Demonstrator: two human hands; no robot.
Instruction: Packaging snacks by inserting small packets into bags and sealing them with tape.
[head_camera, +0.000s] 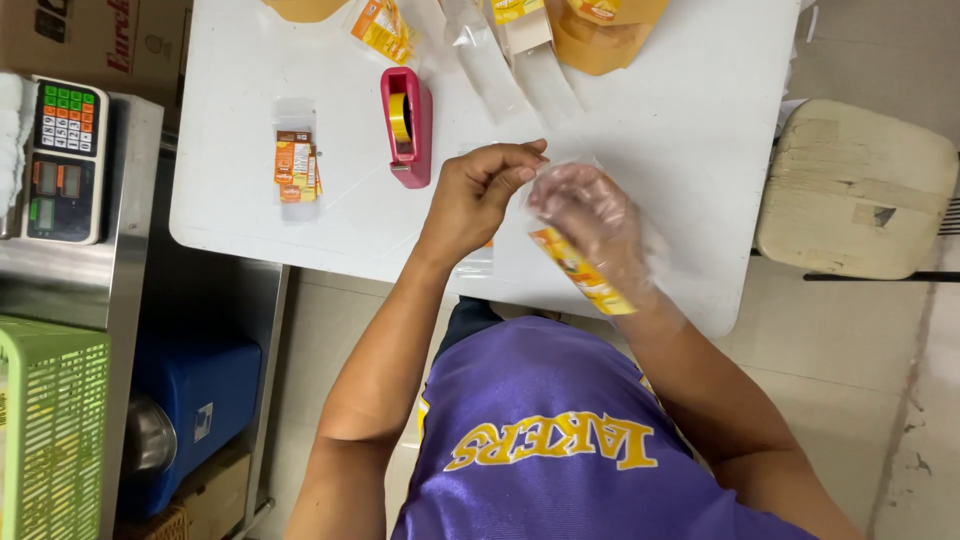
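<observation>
centre frame, the right hand (590, 222) sits inside a clear bag (600, 235) with an orange label; the left hand (480, 195) pinches its mouth open.

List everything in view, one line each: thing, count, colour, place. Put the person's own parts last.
table: one, white, centre.
tape dispenser: one, red with a yellow roll, on the table left of centre.
sachet packs: one bundle, orange and white, in a clear bag at table left.
clear bags: several, transparent, table top.
pouches: two or more, orange-yellow, far table edge.
scale: one, grey with coloured keys, on the steel counter at left.
basket: one, green, lower left.
cooler: one, blue, under the counter.
stool: one, beige, right.
left hand: bare, pinching a clear bag's mouth.
right hand: inside that bag, with an orange sachet.
</observation>
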